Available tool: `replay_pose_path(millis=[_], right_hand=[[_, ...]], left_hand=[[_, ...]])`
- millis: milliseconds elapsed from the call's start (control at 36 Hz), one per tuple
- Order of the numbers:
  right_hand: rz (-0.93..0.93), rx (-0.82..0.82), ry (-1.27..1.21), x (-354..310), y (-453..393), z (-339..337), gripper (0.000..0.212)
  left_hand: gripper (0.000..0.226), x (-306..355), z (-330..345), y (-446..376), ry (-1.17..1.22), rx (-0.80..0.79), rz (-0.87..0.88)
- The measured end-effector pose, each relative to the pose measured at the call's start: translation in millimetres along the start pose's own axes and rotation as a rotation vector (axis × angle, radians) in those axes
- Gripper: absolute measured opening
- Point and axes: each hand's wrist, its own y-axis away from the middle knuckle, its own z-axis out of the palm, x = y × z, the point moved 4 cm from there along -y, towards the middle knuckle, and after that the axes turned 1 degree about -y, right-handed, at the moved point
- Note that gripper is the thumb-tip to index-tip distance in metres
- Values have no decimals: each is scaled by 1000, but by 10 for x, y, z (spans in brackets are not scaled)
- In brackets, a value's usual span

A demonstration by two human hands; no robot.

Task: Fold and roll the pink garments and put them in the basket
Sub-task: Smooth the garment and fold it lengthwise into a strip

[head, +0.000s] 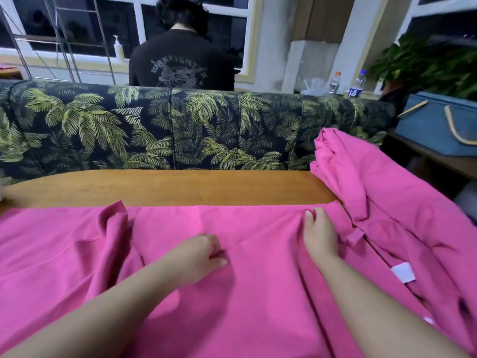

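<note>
Clearly both hands are at work on the pink garment (180,293), which lies spread across the near part of the wooden table (165,187) so that it has a flat surface to be folded on. The left hand (198,254) rests on the middle of the cloth with its fingers curled in, and it looks to be pinching a small ridge of fabric between thumb and fingertips, though the pinch itself is partly hidden. Likely it holds that spot as the line of a fold.

Just to the right of it and a little farther from the body, the right hand (320,233) lies on the cloth near its far hem, fingers bent and gathering the fabric into creases, probably to pull the edge straight.

Beyond the right hand, a second heap of pink cloth (382,202) sits bunched at the table's corner, waiting its turn. A white label (403,273) shows beside the right forearm. Far to the right of both hands, well apart on a lower shelf, stands the blue basket (436,125), open for the finished rolls. No roll is made yet.
</note>
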Motion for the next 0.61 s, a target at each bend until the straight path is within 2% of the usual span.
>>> replay_pose_path(millis=[56,194,333,500,611], right_hand=[[1,-7,-20,3,7,-58,25],[-55,-23,44,88,-71,-295,25],[-79,-25,126,238,-97,-522,23],[-62,-33,-72,195,35,-627,22],[-77,-10,-156,86,113,-770,25]], left_hand=[[22,11,9,-31,-6,-50,-48],[22,-18,-28,-33,-38,-113,-28],[26,-21,-80,-20,48,-44,-42],[16,115,-215,60,175,32,-4],[15,199,-344,84,174,78,15]])
